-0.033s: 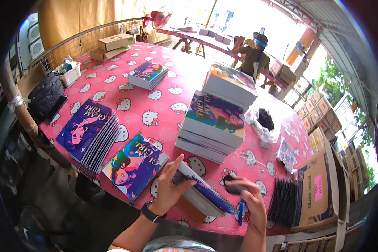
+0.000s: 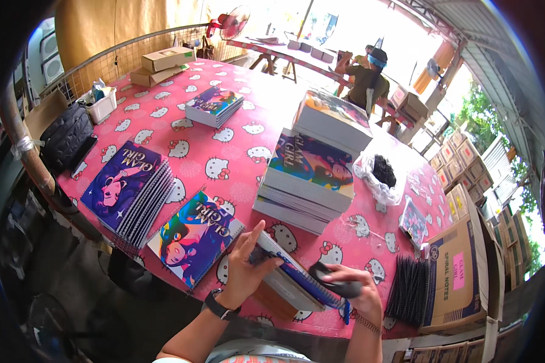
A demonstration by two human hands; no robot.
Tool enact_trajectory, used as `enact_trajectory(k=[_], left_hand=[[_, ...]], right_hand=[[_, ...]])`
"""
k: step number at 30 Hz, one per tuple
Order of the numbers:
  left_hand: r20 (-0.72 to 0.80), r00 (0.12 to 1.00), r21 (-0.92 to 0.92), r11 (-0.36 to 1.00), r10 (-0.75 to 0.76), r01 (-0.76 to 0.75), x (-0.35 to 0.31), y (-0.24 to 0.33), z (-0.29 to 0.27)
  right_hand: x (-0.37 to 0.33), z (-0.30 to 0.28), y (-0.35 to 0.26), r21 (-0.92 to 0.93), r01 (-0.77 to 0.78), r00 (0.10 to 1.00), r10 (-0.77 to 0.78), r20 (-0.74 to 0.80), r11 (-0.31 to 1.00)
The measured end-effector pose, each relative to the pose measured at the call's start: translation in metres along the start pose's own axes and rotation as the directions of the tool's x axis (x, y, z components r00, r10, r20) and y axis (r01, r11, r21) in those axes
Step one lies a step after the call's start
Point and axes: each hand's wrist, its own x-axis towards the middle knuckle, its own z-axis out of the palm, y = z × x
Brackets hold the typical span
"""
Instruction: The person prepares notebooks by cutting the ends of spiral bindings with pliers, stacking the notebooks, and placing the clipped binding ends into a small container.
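Observation:
In front of me a spiral notebook (image 2: 298,270) stands tilted with its dark coil edge up, against a brown board-like block (image 2: 275,296). My left hand (image 2: 248,260) grips its left end, the thumb over the coil edge. My right hand (image 2: 364,294) is closed round a dark, curved hand tool (image 2: 339,281), whose tip reaches the coil; its exact kind is unclear. A blue piece (image 2: 346,313) hangs by the notebook's right end. Just left of my left hand lies a colourful spiral notebook (image 2: 194,242).
A tall notebook stack (image 2: 306,199) stands ahead. More stacks lie left (image 2: 124,187) and farther back (image 2: 215,106). At right are black spiral coils (image 2: 407,290), a carton (image 2: 457,272) and a plastic bag (image 2: 378,178). A person (image 2: 366,81) sits at a far table.
My right hand has shifted with the dark tool, which now lies against the notebook's coil edge and shows more of its length. My left hand stays in place.

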Motion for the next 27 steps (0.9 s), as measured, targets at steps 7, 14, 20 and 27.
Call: enact_trajectory(k=[7, 14, 20, 27], left_hand=[[-0.028, 0.999, -0.126, 0.992, -0.019, 0.016, 0.0, -0.005, 0.006], [-0.025, 1.0, -0.091, 0.996, -0.008, 0.006, 0.004, -0.001, 0.004], [-0.034, 0.999, -0.078, 0.997, -0.022, 0.019, 0.002, 0.001, 0.004], [-0.046, 0.998, -0.098, 0.995, -0.04, 0.035, -0.001, 0.0, 0.005]], right_hand=[[0.019, 0.01, 0.002, 0.182, 0.097, 0.986, -0.118, 0.114, 0.979], [0.029, 0.02, 0.003, 0.101, 0.063, 0.995, -0.07, 0.075, 0.993], [0.032, 0.028, -0.012, 0.495, 0.139, 0.975, -0.207, 0.085, 0.858], [0.045, 0.028, -0.001, 0.45, 0.112, 0.979, -0.177, 0.105, 0.886]])
